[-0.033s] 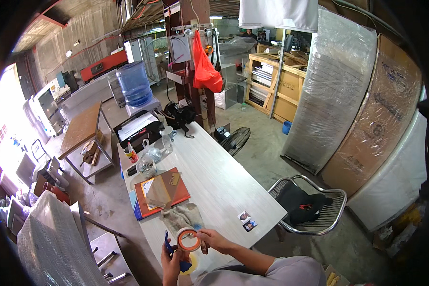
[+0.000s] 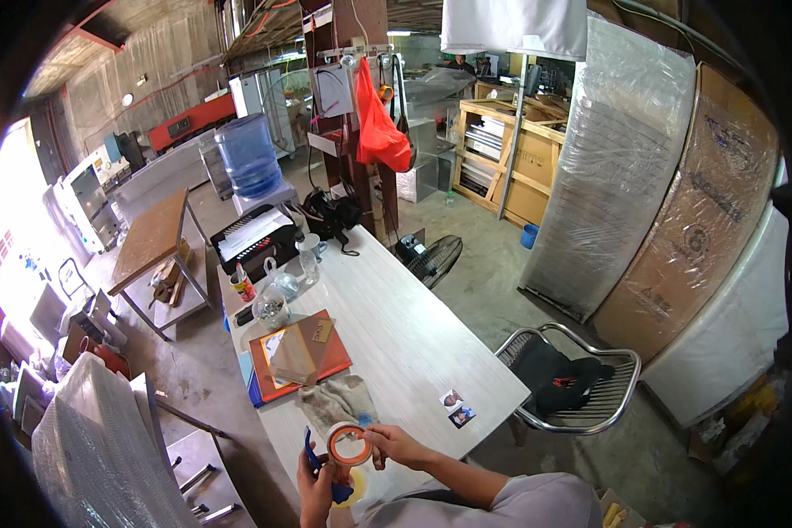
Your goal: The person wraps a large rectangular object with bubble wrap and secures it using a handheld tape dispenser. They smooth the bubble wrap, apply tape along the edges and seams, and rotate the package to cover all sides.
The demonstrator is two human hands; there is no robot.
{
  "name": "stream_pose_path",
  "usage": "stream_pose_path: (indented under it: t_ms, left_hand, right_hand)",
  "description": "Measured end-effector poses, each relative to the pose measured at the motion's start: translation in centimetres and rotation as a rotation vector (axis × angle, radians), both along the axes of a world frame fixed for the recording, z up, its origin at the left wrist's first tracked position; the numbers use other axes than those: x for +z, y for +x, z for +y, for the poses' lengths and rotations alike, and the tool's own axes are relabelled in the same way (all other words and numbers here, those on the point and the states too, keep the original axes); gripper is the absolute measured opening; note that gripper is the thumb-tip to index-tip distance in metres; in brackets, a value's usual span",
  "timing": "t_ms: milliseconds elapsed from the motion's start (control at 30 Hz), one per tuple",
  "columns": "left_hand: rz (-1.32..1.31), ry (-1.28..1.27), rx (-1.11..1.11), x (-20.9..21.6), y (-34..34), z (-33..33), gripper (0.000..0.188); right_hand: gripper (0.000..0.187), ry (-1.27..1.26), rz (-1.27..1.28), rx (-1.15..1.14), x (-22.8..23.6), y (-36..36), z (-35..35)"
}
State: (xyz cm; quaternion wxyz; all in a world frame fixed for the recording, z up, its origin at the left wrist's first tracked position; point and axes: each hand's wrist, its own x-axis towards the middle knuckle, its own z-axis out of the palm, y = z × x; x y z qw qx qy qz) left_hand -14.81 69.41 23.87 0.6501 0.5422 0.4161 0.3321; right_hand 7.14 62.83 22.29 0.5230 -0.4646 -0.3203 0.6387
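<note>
Near the table's front edge, my right hand (image 2: 399, 445) pinches the right rim of a roll of tape (image 2: 335, 432) with an orange inner ring. Close against the roll's left side, my left hand (image 2: 318, 482) is closed around a blue object (image 2: 341, 493), whose kind I cannot make out; one blue end sticks up above the fingers. Partly hidden behind the hands is something round and yellow (image 2: 355, 489). Just beyond the roll lies a crumpled grey-beige cloth (image 2: 334, 398). Two small photos (image 2: 457, 408) rest on the table to the right.
On the white table (image 2: 405, 334) stand red folders (image 2: 334, 348), a clear jar (image 2: 271, 310), a bottle (image 2: 308, 264) and a black tray of papers (image 2: 255, 236). A metal chair (image 2: 620, 409) holding dark cloth touches the right side. A fan (image 2: 433, 260) stands beyond the table.
</note>
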Motion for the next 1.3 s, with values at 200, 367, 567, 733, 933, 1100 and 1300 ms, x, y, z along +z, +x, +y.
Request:
stream_pose_path:
  t_ms: [200, 367, 567, 733, 933, 1100, 1300]
  left_hand:
    - [-0.013, 0.155, 0.067, 1.3, 0.0, -1.2, 0.060]
    - [0.016, 0.046, 0.100, 0.7, 1.3, -1.1, 0.052]
    - [-0.083, -0.002, 0.118, 0.7, 2.7, -1.2, 0.067]
    - [-0.125, -0.074, 0.202, 0.8, 1.0, -2.1, 0.067]
    - [0.059, 0.077, 0.207, 0.7, -1.5, -2.3, 0.076]
    - [0.402, 0.678, 0.124, 2.7, 0.4, -2.4, 0.088]
    - [0.634, 1.004, 0.116, 1.3, -2.0, -1.4, 0.094]
  right_hand:
    - [0.046, 0.057, -0.023, 0.022, 0.8, -0.3, 0.9]
    - [0.038, 0.135, -0.077, -0.082, -2.5, 0.5, 1.5]
    - [0.044, 0.127, -0.076, -0.225, 0.1, 0.1, 0.3]
    - [0.057, 0.050, -0.046, -0.231, 0.7, 0.8, -0.8]
    - [0.072, -0.007, -0.220, -0.023, -0.1, 3.0, -0.5]
    - [0.083, 0.029, 0.219, 0.066, 1.4, 0.0, 1.3]
    - [0.074, -0.018, 0.400, 0.073, -2.2, -2.7, 2.9]
